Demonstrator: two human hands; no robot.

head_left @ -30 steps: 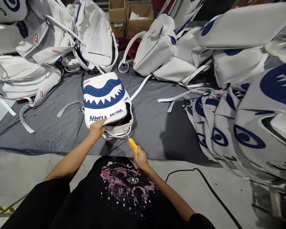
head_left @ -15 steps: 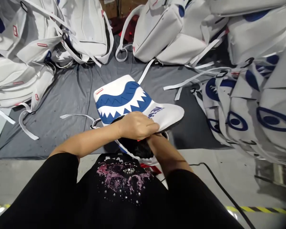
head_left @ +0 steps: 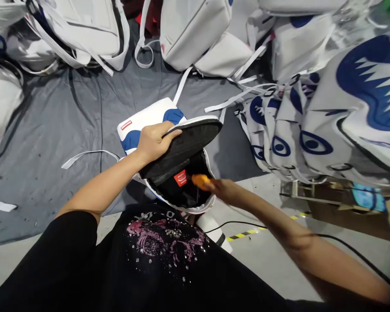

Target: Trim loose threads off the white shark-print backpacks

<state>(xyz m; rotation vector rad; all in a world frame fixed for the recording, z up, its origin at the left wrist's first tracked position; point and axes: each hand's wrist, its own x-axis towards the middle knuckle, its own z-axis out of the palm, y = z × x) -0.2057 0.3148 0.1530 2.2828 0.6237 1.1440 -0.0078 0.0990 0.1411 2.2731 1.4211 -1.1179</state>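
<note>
A white and blue backpack (head_left: 149,115) lies on the grey-covered table in front of me, its top open and its black lining showing. My left hand (head_left: 156,141) grips the edge of the bag's flap (head_left: 191,141), which is lifted with the black underside towards me. Inside the opening, a red label (head_left: 181,177) shows on the lining. My right hand (head_left: 222,189) is at the right rim of the opening, closed around a small orange tool (head_left: 201,180). The tool is blurred, and its tip cannot be made out.
More white backpacks (head_left: 195,34) lie along the back of the grey table cover (head_left: 84,112). Several bags with blue eye prints (head_left: 316,143) stand close together at the right. A black cable (head_left: 351,251) runs near my right arm, and yellow-black tape (head_left: 243,235) marks the floor.
The flap has been raised, uncovering the lining and red label. My right hand has come out from under the flap and shows an orange tool. The view has turned right.
</note>
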